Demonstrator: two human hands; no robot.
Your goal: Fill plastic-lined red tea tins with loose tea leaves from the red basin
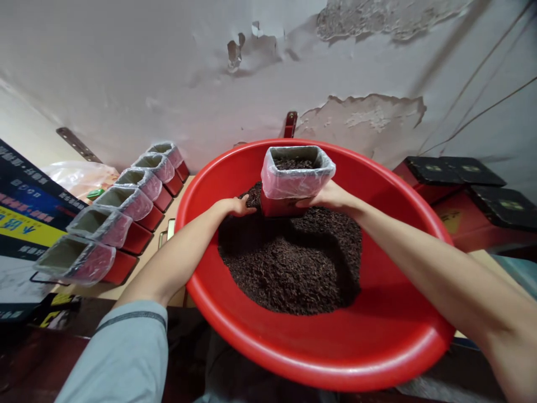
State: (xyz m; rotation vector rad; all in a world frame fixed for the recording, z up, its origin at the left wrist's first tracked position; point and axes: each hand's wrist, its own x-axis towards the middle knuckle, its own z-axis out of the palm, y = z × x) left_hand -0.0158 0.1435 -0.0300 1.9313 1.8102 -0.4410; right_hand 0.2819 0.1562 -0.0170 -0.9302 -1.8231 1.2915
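A wide red plastic basin point(403, 313) holds a heap of dark, thin, twisted leaves point(289, 268) that look like loose black tea. Above the heap, my right hand point(329, 197) is closed around the lower right side of a red box point(279, 207). A clear plastic liner point(285, 182) is folded over the box's rim, and dark leaves point(293, 163) show inside. To the left of the box, my left hand point(239, 206) reaches into the leaves with its thumb stretched out. The leaves partly hide its other fingers.
Several red boxes with plastic liners point(121, 201) stand in a row on the left, beside a printed carton point(25, 207) and a plastic bag point(79, 176). Red boxes with black lids point(503, 204) sit on the right. A peeling wall point(168, 73) rises behind the basin.
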